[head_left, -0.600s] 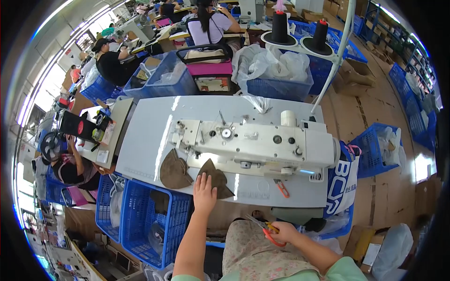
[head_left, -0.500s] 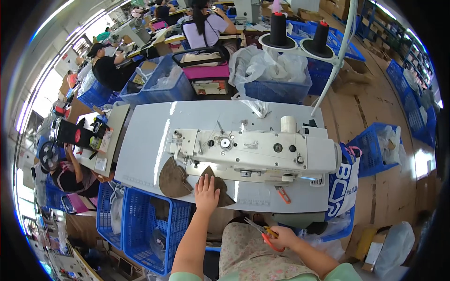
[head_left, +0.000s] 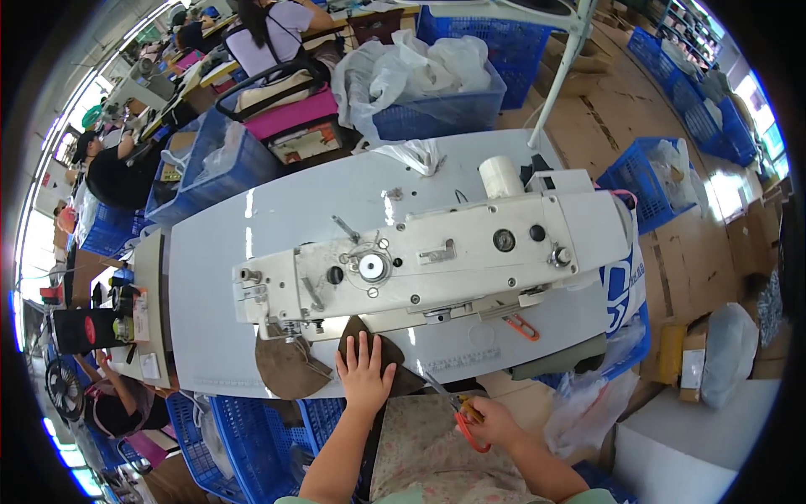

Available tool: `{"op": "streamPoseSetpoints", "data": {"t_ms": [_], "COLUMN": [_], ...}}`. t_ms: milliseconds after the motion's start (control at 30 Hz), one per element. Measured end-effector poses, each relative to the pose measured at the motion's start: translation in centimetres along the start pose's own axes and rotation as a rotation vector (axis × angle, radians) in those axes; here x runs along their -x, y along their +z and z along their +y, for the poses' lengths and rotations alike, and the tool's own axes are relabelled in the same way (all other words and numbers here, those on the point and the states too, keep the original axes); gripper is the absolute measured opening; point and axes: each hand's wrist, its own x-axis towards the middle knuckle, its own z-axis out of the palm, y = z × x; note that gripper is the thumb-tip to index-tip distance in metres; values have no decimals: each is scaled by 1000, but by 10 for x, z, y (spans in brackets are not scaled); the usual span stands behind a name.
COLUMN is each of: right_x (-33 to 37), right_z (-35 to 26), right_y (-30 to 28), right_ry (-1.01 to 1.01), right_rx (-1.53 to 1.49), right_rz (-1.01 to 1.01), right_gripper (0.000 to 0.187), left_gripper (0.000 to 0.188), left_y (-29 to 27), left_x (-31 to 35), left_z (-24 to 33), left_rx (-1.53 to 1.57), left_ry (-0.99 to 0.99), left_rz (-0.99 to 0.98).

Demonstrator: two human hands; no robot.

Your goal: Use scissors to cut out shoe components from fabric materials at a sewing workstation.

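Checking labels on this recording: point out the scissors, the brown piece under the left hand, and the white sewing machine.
Scissors [head_left: 457, 405]: head view, near the pivot.
Brown piece [head_left: 406, 382]: head view, lower right part.
Sewing machine [head_left: 457, 231]: head view, top of body.

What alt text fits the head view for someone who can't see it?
A person's left hand rests on a brown piece on a grey table, while the right hand holds red-handled scissors near the table's front edge. A second brown piece lies to the left, at the end of a white sewing machine.
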Motion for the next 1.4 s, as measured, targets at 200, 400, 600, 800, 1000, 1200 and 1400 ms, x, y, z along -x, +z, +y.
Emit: {"op": "streamPoseSetpoints", "data": {"t_ms": [200,400,600,800,1000,1200,1400], "right_x": [-10,-5,-23,-75,-83,-83,-71], "right_z": [44,92,66,50,49,56,53], "right_y": [24,68,116,147,156,159,170], "right_ry": [-171,-321,-416,-413,-588,-539,-481], "right_rx": [-67,-203,-262,-217,-765,-705,-810], "right_rz": [78,319,586,797,725,638,564], "right_gripper": [40,41,43,43,34,29,26], "left_gripper": [60,56,54,60,59,42,27], "left_y": [-2,12,17,33,25,22,0], "left_x": [3,6,7,6,16,-4,-30], "left_z": [-6,-2,-12,-28,-30,-34,-22], "left_rx": [28,36,129,85,179,510,570], "left_ry": [94,113,107,54,241,18,-54], "left_rz": [24,140,308,404,386,369,163]}}
